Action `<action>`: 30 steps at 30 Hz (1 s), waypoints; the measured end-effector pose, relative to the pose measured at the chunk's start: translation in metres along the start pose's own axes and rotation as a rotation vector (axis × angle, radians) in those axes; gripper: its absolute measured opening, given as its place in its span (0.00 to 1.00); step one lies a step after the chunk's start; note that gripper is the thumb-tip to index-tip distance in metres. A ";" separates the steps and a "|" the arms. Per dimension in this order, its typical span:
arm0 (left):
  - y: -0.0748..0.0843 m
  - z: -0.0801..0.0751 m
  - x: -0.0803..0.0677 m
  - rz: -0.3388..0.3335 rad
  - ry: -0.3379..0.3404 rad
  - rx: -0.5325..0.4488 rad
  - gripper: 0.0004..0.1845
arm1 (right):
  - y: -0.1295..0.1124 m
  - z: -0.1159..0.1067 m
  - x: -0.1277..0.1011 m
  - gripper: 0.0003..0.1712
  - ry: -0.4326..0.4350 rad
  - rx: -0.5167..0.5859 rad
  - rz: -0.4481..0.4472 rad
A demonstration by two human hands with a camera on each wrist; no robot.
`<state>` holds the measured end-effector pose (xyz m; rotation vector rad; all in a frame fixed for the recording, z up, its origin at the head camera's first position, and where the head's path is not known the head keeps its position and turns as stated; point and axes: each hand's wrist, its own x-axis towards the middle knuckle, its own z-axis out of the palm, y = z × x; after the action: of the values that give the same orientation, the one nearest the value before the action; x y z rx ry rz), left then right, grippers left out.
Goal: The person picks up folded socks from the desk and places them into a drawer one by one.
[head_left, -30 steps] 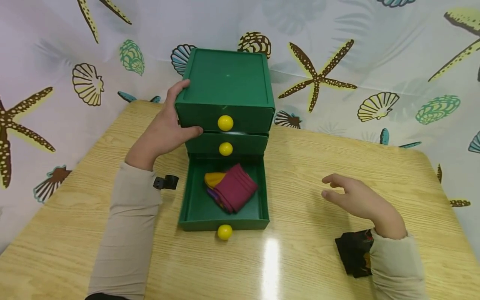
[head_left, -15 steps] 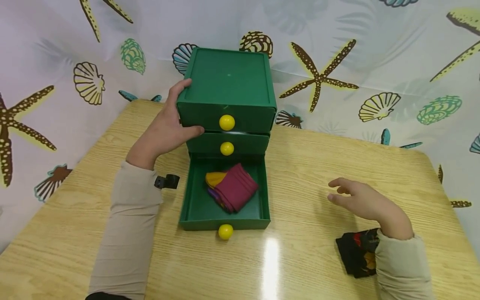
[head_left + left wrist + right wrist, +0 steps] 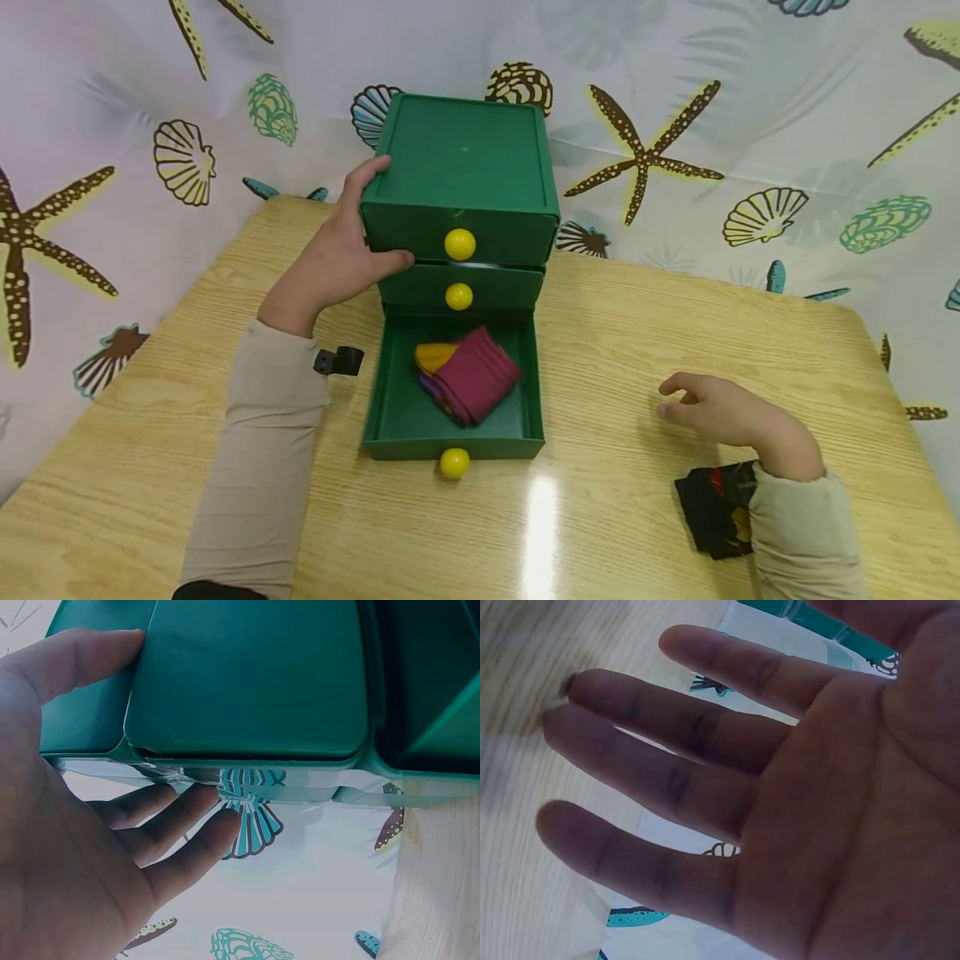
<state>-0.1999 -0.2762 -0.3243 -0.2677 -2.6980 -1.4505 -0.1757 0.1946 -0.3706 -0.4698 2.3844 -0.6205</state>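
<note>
- The green drawer unit [image 3: 461, 179] is gripped at its upper left corner by the left hand [image 3: 333, 258]; the thumb is laid across the front of the top drawer, the fingers [image 3: 176, 817] are wrapped round the side wall.
- The bottom drawer [image 3: 393, 417] is seen pulled fully out toward the person, its long axis pointing at the body, its yellow knob [image 3: 454, 462] at the near end.
- Folded maroon and yellow socks [image 3: 468, 383] are seen lying inside it.
- The right hand [image 3: 723, 410] is held low over the wooden table [image 3: 615, 500], empty, fingers loosely spread, well to the right of the open drawer.
- A dark folded cloth [image 3: 712, 517] is found just beside the right wrist, nearer that hand than the drawer is.
</note>
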 end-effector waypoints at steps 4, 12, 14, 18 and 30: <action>0.000 0.000 0.000 0.007 0.002 0.001 0.57 | -0.002 0.002 0.002 0.27 -0.001 -0.012 -0.001; 0.002 0.000 0.002 0.010 -0.001 0.005 0.56 | -0.001 0.005 0.005 0.27 0.004 -0.021 0.016; 0.002 0.001 0.002 0.009 -0.003 0.009 0.56 | 0.000 0.005 0.005 0.26 0.005 -0.022 0.019; 0.002 0.001 0.002 0.008 -0.002 0.011 0.56 | -0.001 0.006 0.005 0.20 0.010 -0.039 0.017; -0.003 0.001 0.001 0.018 0.007 0.010 0.56 | -0.005 0.008 0.006 0.20 0.015 -0.065 0.010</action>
<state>-0.2011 -0.2770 -0.3270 -0.2855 -2.6894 -1.4299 -0.1738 0.1850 -0.3759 -0.4822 2.4260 -0.5452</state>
